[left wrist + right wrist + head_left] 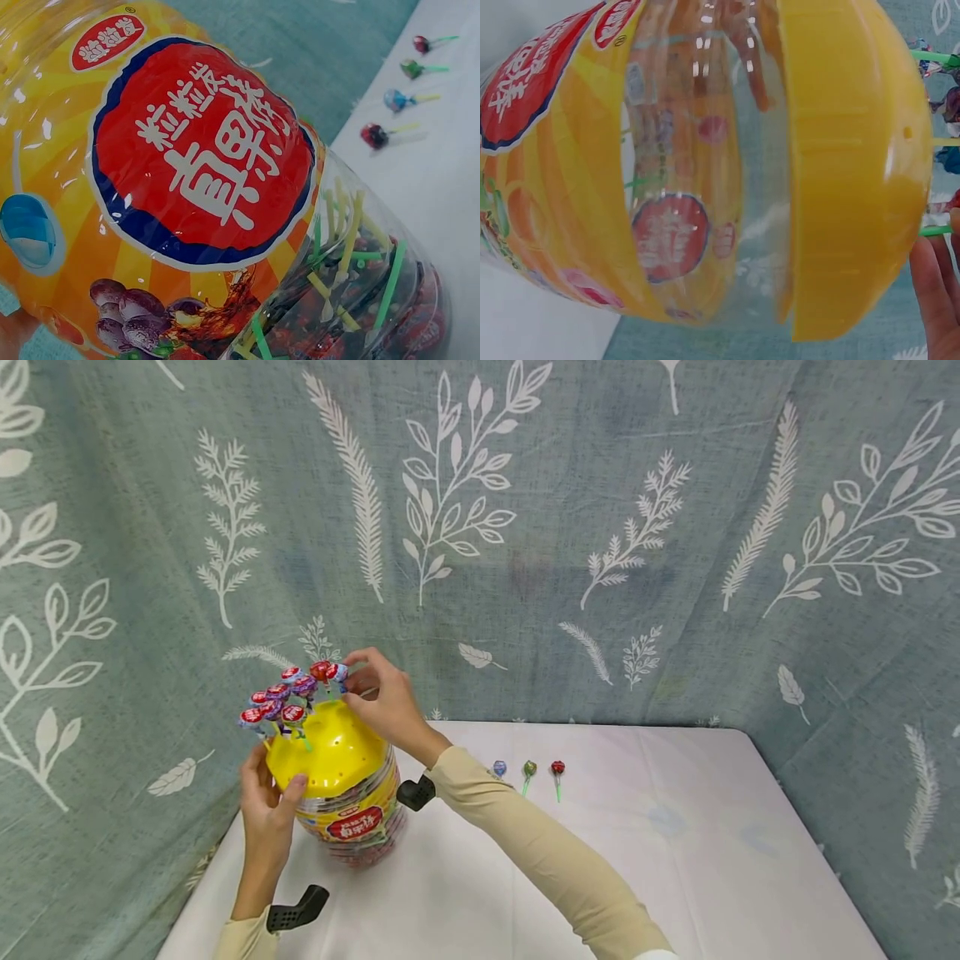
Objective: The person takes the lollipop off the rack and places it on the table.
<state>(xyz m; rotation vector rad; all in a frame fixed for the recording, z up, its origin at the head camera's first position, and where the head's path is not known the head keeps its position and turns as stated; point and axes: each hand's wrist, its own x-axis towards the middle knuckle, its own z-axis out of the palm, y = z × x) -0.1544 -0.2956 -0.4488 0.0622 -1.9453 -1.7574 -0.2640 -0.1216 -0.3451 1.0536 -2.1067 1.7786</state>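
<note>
A clear plastic candy jar [356, 822] with a yellow lid [341, 747] stands on the left of the table. Lollipops [277, 692] in red, purple and blue wrappers stick up from holes in the lid. My left hand [268, 802] grips the jar at the lid's left side, its thumb on the front of the lid. At the lid's back right, my right hand [386, 697] pinches a lollipop [337, 674]. In the right wrist view, the right fingertips [930, 277] are at a green stick [935, 231] by the lid. Inside the jar, the left wrist view shows sticks and wrapped candies [352, 277].
Several loose lollipops lie in a row on the white-covered table [637, 860], among them a green one [529, 768] and a red one [557, 767]. A grey-green leaf-patterned curtain [525, 577] hangs behind and at both sides.
</note>
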